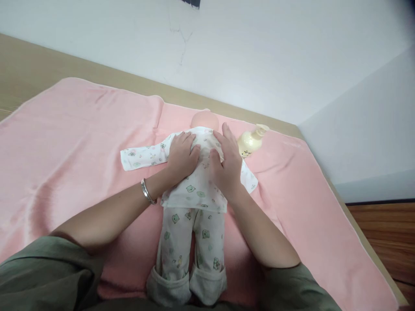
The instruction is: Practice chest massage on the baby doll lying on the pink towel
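A baby doll [204, 119] lies on a pink blanket, its round head pointing away from me. It wears a white long-sleeved top [201, 190] and matching trousers [177, 235], both printed with small green animal faces, the trouser legs turned up at the bottom. My left hand [183, 155] lies flat on the left side of the doll's upper body, fingers stretched out. On the right side, my right hand [227, 164] is at the doll's shoulder, fingers spread and partly raised; whether its palm touches the top I cannot tell. Neither hand grips anything.
The pink blanket [81, 142] covers most of a wooden surface [29, 56]. Close to the right hand stands a pale yellow pump bottle [251, 140]. A white wall [259, 52] rises behind, and a wooden floor [385, 233] shows at the right.
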### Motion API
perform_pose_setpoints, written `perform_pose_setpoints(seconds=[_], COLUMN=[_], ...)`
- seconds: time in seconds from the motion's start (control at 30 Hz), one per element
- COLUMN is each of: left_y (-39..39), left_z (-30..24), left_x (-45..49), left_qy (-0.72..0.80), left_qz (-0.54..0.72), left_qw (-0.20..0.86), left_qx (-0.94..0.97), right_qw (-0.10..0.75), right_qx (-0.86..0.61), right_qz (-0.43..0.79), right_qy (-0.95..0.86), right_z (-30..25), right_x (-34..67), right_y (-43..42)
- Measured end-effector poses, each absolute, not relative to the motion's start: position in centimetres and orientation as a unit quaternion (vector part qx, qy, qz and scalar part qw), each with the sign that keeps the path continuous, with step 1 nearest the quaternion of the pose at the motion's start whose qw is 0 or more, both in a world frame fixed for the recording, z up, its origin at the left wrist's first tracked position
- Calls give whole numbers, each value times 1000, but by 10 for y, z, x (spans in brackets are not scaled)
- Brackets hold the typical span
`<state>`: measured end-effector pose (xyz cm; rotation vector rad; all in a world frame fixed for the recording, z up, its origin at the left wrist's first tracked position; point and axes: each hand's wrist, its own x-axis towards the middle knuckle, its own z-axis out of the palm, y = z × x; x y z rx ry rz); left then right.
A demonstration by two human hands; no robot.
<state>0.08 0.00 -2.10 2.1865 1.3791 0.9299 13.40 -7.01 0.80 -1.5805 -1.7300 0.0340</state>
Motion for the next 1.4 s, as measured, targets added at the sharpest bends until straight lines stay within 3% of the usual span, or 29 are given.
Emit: perform_pose_setpoints(seconds=[0.17, 0.37, 0.53, 0.7, 0.9, 1.07, 1.4], left_y=[0, 0, 1, 1, 2, 2, 5], left_z=[-20, -19, -20, -20, -22, -23, -22], left_x=[0, 0, 0, -1, -2, -1, -2], left_qy=[492, 494, 491, 485, 483, 482, 479], left_qz=[327, 327, 333, 335, 348, 349, 337], left_qw=[188, 185, 193, 194, 189, 187, 167], left_qx=[784, 784, 782, 784, 781, 782, 793], right_qw=[300, 357, 237, 334, 319, 406, 359], right_qx=[-660, -627, -665, -624, -627, -583, -602], right_qz=[84, 21, 63, 7, 43, -15, 20], right_qy=[-683, -692, -706, -707, -709, -704, -713], right_z=[4, 15, 14, 15, 3, 9, -19], right_x=[127, 126, 115, 116, 121, 130, 126], right_y=[-67, -77, -80, -83, -74, -76, -57])
